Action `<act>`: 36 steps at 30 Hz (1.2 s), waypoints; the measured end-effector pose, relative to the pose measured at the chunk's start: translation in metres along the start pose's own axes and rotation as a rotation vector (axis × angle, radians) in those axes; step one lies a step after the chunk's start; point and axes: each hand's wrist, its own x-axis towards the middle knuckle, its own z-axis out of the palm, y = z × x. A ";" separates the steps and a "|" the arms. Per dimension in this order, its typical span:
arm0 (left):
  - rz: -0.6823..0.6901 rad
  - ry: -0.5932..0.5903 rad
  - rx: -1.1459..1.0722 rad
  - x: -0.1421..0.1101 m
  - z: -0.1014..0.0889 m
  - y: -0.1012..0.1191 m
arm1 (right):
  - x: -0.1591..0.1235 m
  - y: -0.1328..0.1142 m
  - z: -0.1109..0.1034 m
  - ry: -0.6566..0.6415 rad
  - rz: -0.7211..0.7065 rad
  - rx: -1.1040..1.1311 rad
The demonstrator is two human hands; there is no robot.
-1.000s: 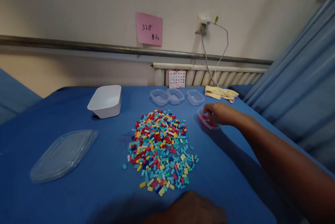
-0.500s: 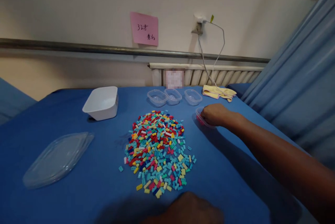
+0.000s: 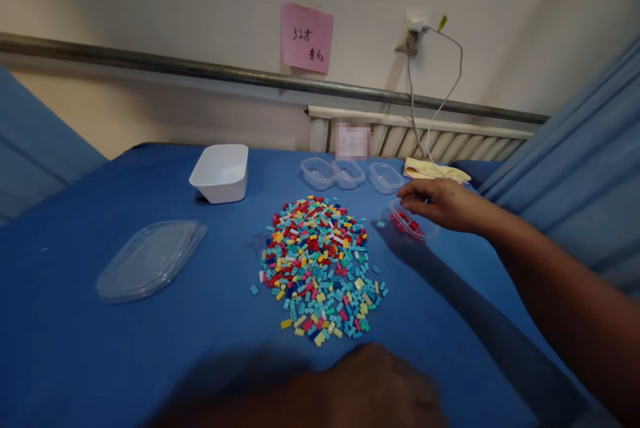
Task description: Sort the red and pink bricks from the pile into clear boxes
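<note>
My right hand (image 3: 435,203) hovers over a clear plastic tub (image 3: 426,236) that holds several red toy bricks (image 3: 407,223). Its thumb and fingers are bent but apart, with nothing visible between them. A single turquoise brick (image 3: 381,223) lies on the blue cloth just left of this tub. To the left spreads a large pile of small toy bricks (image 3: 320,268) in red, turquoise, yellow, pink, white and dark blue. My left hand (image 3: 375,385) is low at the near side of the pile, dark and blurred, back up. Its fingers are hidden from me.
Three clear tubs (image 3: 319,175) stand along the back. A white basin (image 3: 220,175) is at the back left, and stacked clear lids (image 3: 150,261) lie in front of it. A folded yellow cloth (image 3: 435,170) sits at the back right, below a hanging cable (image 3: 457,75).
My right hand has lifted and its fingers have parted, uncovering red bricks in the tub. A turquoise brick now shows beside it. The whole view has shifted.
</note>
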 end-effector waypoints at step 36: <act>-0.026 0.012 -0.011 0.002 -0.009 0.011 | -0.005 0.011 0.000 -0.103 -0.091 -0.183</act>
